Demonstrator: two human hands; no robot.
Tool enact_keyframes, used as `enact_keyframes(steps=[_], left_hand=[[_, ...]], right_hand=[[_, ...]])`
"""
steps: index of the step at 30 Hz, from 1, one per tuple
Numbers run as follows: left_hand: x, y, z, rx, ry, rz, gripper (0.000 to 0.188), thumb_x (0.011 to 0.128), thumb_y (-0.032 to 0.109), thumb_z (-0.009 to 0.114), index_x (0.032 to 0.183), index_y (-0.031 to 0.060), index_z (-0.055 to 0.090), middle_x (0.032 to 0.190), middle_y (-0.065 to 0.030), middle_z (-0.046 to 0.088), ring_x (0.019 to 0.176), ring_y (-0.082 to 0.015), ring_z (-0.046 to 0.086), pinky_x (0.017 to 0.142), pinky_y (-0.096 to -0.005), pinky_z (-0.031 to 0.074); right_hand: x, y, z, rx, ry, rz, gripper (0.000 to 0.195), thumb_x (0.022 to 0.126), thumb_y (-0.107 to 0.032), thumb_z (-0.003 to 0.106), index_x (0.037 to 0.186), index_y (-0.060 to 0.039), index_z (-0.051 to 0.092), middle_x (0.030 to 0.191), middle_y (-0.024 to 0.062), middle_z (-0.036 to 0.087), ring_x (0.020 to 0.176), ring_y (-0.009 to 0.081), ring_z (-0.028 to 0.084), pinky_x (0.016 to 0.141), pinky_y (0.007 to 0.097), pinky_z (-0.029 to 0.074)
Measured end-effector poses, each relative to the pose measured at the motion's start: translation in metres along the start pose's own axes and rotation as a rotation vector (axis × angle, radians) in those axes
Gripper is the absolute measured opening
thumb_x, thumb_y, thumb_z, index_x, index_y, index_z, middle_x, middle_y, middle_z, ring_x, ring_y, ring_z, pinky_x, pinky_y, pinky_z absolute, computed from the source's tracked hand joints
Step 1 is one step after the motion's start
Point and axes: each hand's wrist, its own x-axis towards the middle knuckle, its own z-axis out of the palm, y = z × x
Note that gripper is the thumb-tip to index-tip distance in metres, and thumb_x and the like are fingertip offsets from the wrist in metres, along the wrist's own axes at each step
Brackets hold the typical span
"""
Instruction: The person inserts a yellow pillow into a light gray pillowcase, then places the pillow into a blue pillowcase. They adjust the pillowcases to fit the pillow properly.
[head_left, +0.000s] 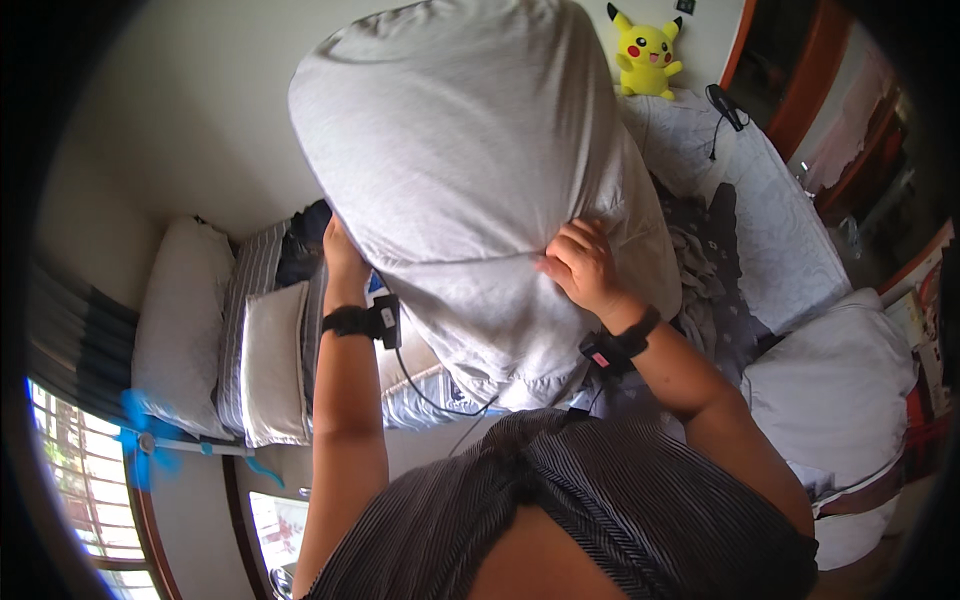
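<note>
A large, bulky pillow or cushion in a white fabric cover (465, 150) stands upright before me and fills the middle of the view. At its left edge is my left hand (345, 251), partly hidden behind the fabric, with the fingers out of sight. My right hand (581, 262) pinches the cover on the near face, where a crease runs across the cloth. Below the crease the fabric hangs in loose wrinkles. Each wrist wears a black strap with a small device, and a cable trails from the left one.
Behind lies a bed with a white pillow (184, 322), a smaller white cushion (274, 367) and rumpled dark bedding (705, 262). A yellow plush toy (646, 60) sits on the white headboard (780, 217). White bedding (829, 382) is piled at right; a blue fan (146, 442) stands left.
</note>
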Motion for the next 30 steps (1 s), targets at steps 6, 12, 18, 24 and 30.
enact_keyframes(steps=[6,12,18,24,30], left_hand=[[0.004,-0.016,-0.029,0.338,-0.041,0.104,0.038,0.100,0.015,0.046,0.128,-0.0082,0.056,0.121,-0.0208,0.067,0.106,-0.0318,0.068,0.091,-0.0415,0.055],[-0.028,-0.032,-0.021,0.138,0.186,0.021,0.037,0.103,0.025,0.048,0.126,-0.0044,0.056,0.117,-0.0155,0.068,0.103,-0.0270,0.068,0.090,-0.0373,0.055],[-0.044,-0.023,-0.008,0.030,0.205,-0.149,0.042,0.101,0.027,0.056,0.131,-0.0033,0.056,0.122,-0.0148,0.068,0.105,-0.0245,0.068,0.092,-0.0360,0.056],[-0.077,-0.045,-0.036,0.022,0.111,-0.222,0.060,0.098,0.031,0.062,0.144,-0.0031,0.045,0.138,-0.0168,0.058,0.122,-0.0260,0.060,0.101,-0.0374,0.052],[-0.129,-0.086,-0.038,0.059,0.331,-0.138,0.046,0.096,0.011,0.056,0.139,-0.0047,0.051,0.133,-0.0193,0.061,0.118,-0.0270,0.062,0.102,-0.0377,0.051]], right_hand=[[-0.011,0.077,-0.022,-0.225,0.270,0.108,0.044,0.091,-0.054,0.063,0.100,-0.0116,0.066,0.101,0.0058,0.061,0.104,0.0293,0.051,0.093,0.0425,0.038],[-0.088,0.123,0.065,0.288,0.289,0.502,0.021,0.095,-0.014,0.067,0.080,0.0001,0.064,0.086,0.0119,0.063,0.080,0.0254,0.062,0.076,0.0376,0.050],[-0.116,0.187,0.062,1.290,0.294,1.413,0.060,0.104,-0.056,0.042,0.138,-0.0070,0.052,0.136,0.0088,0.057,0.120,0.0227,0.055,0.104,0.0373,0.043],[-0.183,0.186,0.095,1.352,0.102,1.647,0.062,0.104,-0.057,0.042,0.139,-0.0071,0.051,0.137,0.0089,0.056,0.121,0.0230,0.055,0.105,0.0375,0.043],[-0.181,0.174,0.100,1.334,0.013,1.661,0.063,0.103,-0.058,0.041,0.140,-0.0073,0.051,0.138,0.0091,0.056,0.122,0.0233,0.054,0.105,0.0378,0.043]])
